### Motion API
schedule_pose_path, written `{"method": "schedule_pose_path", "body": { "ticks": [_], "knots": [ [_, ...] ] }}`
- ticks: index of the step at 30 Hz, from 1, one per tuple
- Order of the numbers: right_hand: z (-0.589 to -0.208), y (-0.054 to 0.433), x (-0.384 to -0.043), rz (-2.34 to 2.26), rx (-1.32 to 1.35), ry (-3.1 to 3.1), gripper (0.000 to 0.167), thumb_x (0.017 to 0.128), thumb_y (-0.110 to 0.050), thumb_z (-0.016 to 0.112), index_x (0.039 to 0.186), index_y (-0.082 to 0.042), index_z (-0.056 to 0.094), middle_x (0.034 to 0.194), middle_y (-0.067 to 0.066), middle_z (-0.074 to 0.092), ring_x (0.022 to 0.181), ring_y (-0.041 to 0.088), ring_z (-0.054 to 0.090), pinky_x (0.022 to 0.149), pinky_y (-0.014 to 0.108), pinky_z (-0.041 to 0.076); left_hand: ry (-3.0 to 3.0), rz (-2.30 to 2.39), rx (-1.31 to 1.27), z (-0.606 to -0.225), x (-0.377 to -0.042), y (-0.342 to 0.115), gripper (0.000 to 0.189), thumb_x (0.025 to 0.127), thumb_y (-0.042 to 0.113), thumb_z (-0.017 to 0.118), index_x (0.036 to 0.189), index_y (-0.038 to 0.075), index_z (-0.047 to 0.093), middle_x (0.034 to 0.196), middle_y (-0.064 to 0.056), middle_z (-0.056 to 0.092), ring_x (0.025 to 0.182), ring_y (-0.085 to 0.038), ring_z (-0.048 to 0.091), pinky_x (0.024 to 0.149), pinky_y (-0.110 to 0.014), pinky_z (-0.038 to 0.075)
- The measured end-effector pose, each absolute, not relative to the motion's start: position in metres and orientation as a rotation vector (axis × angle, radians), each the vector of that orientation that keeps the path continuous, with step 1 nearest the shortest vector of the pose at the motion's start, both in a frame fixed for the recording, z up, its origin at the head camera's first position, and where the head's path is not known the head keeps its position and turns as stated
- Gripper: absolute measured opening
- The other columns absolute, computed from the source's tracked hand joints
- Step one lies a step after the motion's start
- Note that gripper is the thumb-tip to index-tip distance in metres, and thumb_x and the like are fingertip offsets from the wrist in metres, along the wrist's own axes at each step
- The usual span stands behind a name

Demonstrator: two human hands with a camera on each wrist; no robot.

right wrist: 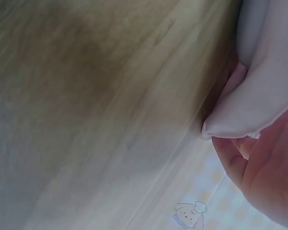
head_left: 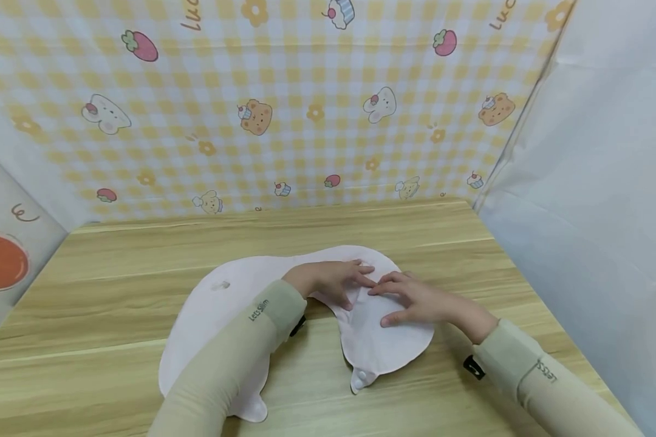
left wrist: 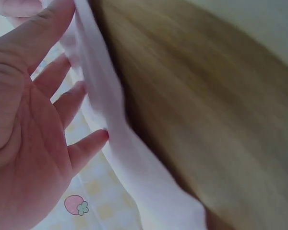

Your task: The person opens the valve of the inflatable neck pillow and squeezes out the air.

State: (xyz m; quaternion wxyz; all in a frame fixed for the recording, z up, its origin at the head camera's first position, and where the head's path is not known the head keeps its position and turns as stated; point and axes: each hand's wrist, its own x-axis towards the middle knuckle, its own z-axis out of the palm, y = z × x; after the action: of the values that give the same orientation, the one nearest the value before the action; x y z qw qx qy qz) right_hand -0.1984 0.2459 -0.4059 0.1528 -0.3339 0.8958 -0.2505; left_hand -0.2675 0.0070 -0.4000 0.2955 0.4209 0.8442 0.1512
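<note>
A pale pink, curved cloth (head_left: 226, 315), shaped like a bib, lies on the wooden table. Its right end narrows to a tab with round snap buttons (head_left: 362, 376); a small printed mark shows at its left. My left hand (head_left: 333, 280) rests on the upper right part, fingers spread. In the left wrist view, the fingertips touch the cloth's edge (left wrist: 117, 115). On the right lobe lies my right hand (head_left: 418, 301), fingers slightly bent and thumb apart. The right wrist view shows the cloth's edge (right wrist: 259, 105) against the fingers, partly hiding them.
The wood-grain table (head_left: 115, 255) reaches back to a yellow checked curtain (head_left: 317, 145) with cartoon prints. A white sheet (head_left: 596, 170) hangs along the right side, and a printed panel (head_left: 11, 200) stands at the left. Black wrist devices (head_left: 474, 367) show below both cuffs.
</note>
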Motion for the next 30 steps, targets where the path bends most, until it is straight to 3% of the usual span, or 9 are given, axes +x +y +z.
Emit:
{"method": "schedule_pose_path", "body": {
  "ticks": [8, 18, 30],
  "knots": [
    [-0.403, 0.248, -0.199, -0.621, -0.914, 2.593, 0.064, 0.087, -0.05, 0.071, 0.137, -0.013, 0.059, 0.148, 0.015, 0.048, 0.137, 0.042, 0.042, 0.108, 0.064, 0.037, 2.267, 0.33, 1.132, -0.402, -0.269, 0.005, 0.071, 0.086, 0.025, 0.076, 0.149, 0.035, 0.045, 0.166, 0.016, 0.015, 0.156, -0.013, 0.001, 0.126, -0.049, 0.014],
    [-0.396, 0.239, -0.206, -0.57, -1.061, 2.621, 0.04, 0.093, -0.043, 0.066, 0.127, -0.022, 0.067, 0.139, 0.011, 0.054, 0.128, 0.035, 0.048, 0.103, 0.059, 0.042, 2.263, 0.332, 1.122, -0.403, -0.27, 0.005, 0.073, 0.084, 0.027, 0.078, 0.148, 0.038, 0.045, 0.166, 0.018, 0.013, 0.156, -0.013, 0.0, 0.125, -0.054, 0.013],
    [-0.403, 0.243, -0.205, -0.612, -0.881, 2.524, 0.05, 0.094, -0.05, 0.063, 0.137, -0.026, 0.059, 0.158, 0.017, 0.035, 0.147, 0.044, 0.025, 0.11, 0.07, 0.029, 2.309, 0.276, 1.098, -0.404, -0.274, -0.005, 0.081, 0.081, 0.037, 0.079, 0.151, 0.041, 0.039, 0.167, 0.017, 0.011, 0.156, -0.014, 0.0, 0.123, -0.059, 0.01]
  ]
}}
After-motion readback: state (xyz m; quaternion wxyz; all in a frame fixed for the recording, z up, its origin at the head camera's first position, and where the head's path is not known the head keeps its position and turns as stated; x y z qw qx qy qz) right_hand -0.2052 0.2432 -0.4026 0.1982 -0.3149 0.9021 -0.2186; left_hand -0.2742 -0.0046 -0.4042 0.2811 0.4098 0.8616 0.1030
